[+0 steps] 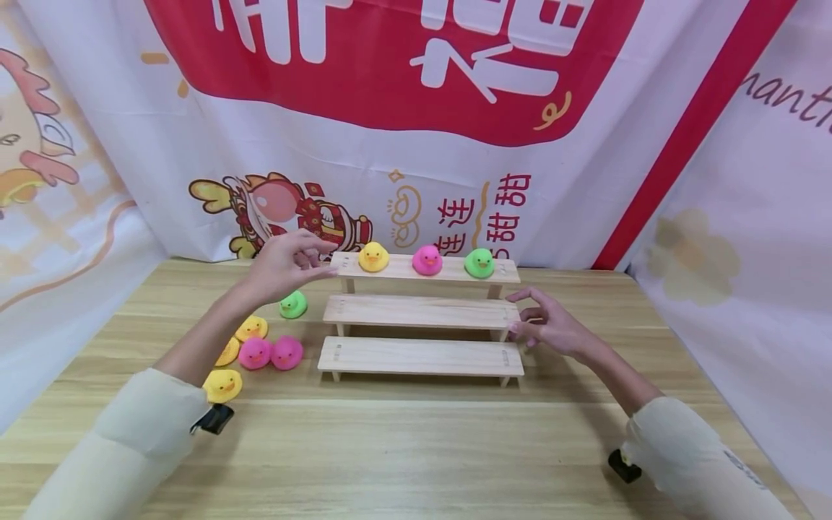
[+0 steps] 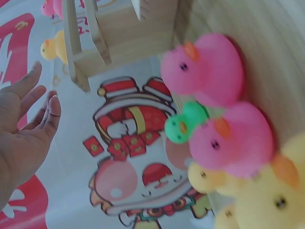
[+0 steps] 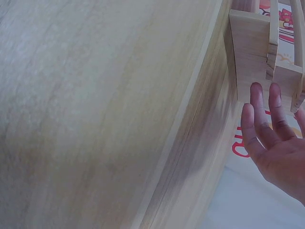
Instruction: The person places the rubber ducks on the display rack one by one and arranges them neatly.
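Note:
A three-step wooden stand [image 1: 419, 355] rests on the table. A yellow duck [image 1: 373, 257], a pink duck [image 1: 427, 260] and a green duck [image 1: 479, 263] sit spaced along its top step. My left hand [image 1: 290, 266] hovers by the left end of that step, thumb and fingers apart, holding nothing; in the left wrist view a gap separates it from the wood. At the right end of the middle step is my right hand [image 1: 549, 326], fingers extended and not wrapped round anything. Whether its fingertips touch the stand I cannot tell.
Left of the stand, loose ducks lie on the table: a green duck [image 1: 293, 305], pink ducks [image 1: 287, 352] and several yellow ducks [image 1: 223, 386], partly behind my left forearm. A printed cloth [image 1: 403, 152] hangs behind the stand, and cloth walls [image 1: 734, 217] flank the table.

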